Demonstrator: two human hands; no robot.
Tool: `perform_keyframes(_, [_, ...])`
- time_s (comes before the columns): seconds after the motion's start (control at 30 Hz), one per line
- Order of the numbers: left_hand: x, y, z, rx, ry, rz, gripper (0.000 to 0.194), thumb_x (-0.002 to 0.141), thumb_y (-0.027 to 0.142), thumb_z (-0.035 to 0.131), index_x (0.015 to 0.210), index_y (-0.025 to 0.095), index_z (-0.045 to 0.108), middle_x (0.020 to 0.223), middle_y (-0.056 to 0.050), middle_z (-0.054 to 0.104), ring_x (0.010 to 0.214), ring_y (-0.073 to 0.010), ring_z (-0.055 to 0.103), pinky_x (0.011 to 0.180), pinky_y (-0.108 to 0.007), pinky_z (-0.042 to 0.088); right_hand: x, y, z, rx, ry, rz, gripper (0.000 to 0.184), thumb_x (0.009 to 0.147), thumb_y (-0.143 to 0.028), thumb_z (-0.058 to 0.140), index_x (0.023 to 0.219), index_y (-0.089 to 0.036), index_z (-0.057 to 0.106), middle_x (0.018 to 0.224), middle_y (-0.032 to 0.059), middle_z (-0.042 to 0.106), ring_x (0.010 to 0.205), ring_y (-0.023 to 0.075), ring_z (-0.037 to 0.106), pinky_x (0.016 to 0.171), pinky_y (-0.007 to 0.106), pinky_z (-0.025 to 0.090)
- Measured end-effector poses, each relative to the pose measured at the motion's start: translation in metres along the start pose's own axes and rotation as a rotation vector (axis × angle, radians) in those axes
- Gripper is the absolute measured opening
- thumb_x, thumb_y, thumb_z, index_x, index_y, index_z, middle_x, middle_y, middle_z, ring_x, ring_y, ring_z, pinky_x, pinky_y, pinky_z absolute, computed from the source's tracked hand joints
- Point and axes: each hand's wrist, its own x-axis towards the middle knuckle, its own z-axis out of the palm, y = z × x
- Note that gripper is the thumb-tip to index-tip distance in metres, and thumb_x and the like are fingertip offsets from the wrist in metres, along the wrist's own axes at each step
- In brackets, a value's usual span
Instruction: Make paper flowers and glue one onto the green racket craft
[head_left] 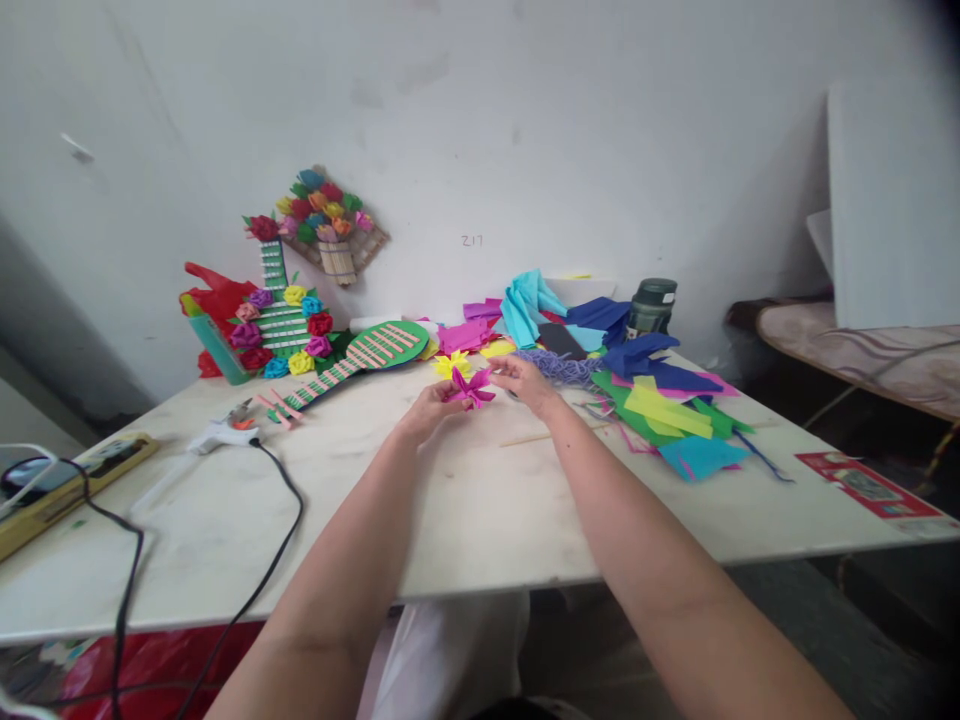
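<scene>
A magenta paper flower [470, 388] is held just above the white table by my left hand [435, 408], whose fingers pinch it from the left. My right hand [521, 384] is at the flower's right side, fingers bent towards a petal; whether they grip it I cannot make out. Right behind the magenta flower lies a yellow paper flower [452, 364]. A thin wooden stick [529, 438] rests on the table beneath my right wrist.
Coloured crepe paper [660, 410] and purple yarn [559, 367] lie to the right, near a dark bottle [652, 308]. At left are a glue gun [223, 434] with its cord, a power strip [75, 485] and a green paper guitar shape [386, 346]. Flower crafts lean against the wall.
</scene>
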Motion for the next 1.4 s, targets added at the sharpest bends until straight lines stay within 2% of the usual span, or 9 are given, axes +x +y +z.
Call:
perform_keyframes(0.13, [0.002, -0.003, -0.002, 0.008, 0.057, 0.002, 0.046, 0.056, 0.028, 0.079, 0.098, 0.013, 0.068, 0.094, -0.010, 0.069, 0.086, -0.0192, 0.061, 0.083, -0.031, 0.043, -0.003, -0.002, 0.003, 0.075, -0.143, 0.031, 0.032, 0.058, -0.029, 0.068, 0.085, -0.013, 0.065, 0.074, 0.0020, 0.064, 0.071, 0.0131, 0.057, 0.071, 0.028, 0.044])
perform_keyframes(0.3, [0.003, -0.003, -0.001, 0.022, 0.062, -0.002, 0.044, 0.054, 0.027, 0.080, 0.094, 0.012, 0.068, 0.092, -0.009, 0.069, 0.087, -0.0201, 0.061, 0.084, -0.031, 0.043, -0.003, -0.002, 0.005, -0.047, -0.152, 0.034, 0.020, 0.056, -0.029, 0.069, 0.064, -0.012, 0.062, 0.058, -0.0026, 0.057, 0.058, 0.0100, 0.049, 0.061, 0.024, 0.039])
perform_keyframes(0.63, [0.005, -0.011, -0.003, 0.046, 0.031, -0.006, 0.043, 0.056, 0.027, 0.079, 0.095, 0.012, 0.066, 0.092, -0.008, 0.069, 0.085, -0.0194, 0.061, 0.080, -0.032, 0.045, 0.000, 0.005, 0.008, -0.146, -0.186, 0.047, 0.017, 0.058, -0.026, 0.066, 0.065, -0.011, 0.065, 0.055, -0.0023, 0.057, 0.055, 0.0104, 0.049, 0.058, 0.023, 0.037])
perform_keyframes(0.9, [0.004, -0.011, -0.006, 0.033, 0.025, -0.028, 0.040, 0.056, 0.026, 0.078, 0.092, 0.010, 0.068, 0.089, -0.008, 0.068, 0.082, -0.0185, 0.061, 0.079, -0.032, 0.045, 0.005, 0.018, 0.009, -0.302, -0.155, -0.138, 0.015, 0.065, -0.026, 0.064, 0.071, -0.013, 0.068, 0.061, -0.0004, 0.060, 0.061, 0.0116, 0.052, 0.058, 0.021, 0.038])
perform_keyframes(1.07, [0.003, -0.010, -0.004, 0.019, 0.031, -0.056, 0.036, 0.055, 0.026, 0.078, 0.085, 0.010, 0.067, 0.080, -0.006, 0.068, 0.074, -0.0162, 0.061, 0.076, -0.031, 0.046, 0.001, 0.012, 0.007, -0.357, -0.205, -0.128, 0.015, 0.065, -0.025, 0.065, 0.071, -0.013, 0.070, 0.061, -0.0006, 0.061, 0.060, 0.0113, 0.052, 0.056, 0.020, 0.036])
perform_keyframes(1.2, [0.004, -0.012, -0.005, -0.002, 0.031, -0.059, 0.035, 0.055, 0.026, 0.078, 0.084, 0.010, 0.066, 0.077, -0.005, 0.067, 0.070, -0.0150, 0.060, 0.073, -0.030, 0.046, 0.003, 0.014, 0.007, -0.403, -0.176, -0.154, 0.011, 0.066, -0.024, 0.066, 0.067, -0.014, 0.070, 0.059, -0.0006, 0.060, 0.060, 0.0121, 0.053, 0.056, 0.021, 0.036])
perform_keyframes(1.4, [0.003, -0.013, -0.007, -0.013, 0.016, -0.068, 0.029, 0.058, 0.027, 0.077, 0.079, 0.010, 0.065, 0.073, -0.005, 0.067, 0.066, -0.0136, 0.060, 0.069, -0.027, 0.045, 0.008, 0.017, 0.008, -0.454, -0.191, -0.329, 0.004, 0.068, -0.018, 0.066, 0.067, -0.017, 0.070, 0.069, 0.0024, 0.064, 0.069, 0.0134, 0.056, 0.066, 0.024, 0.040])
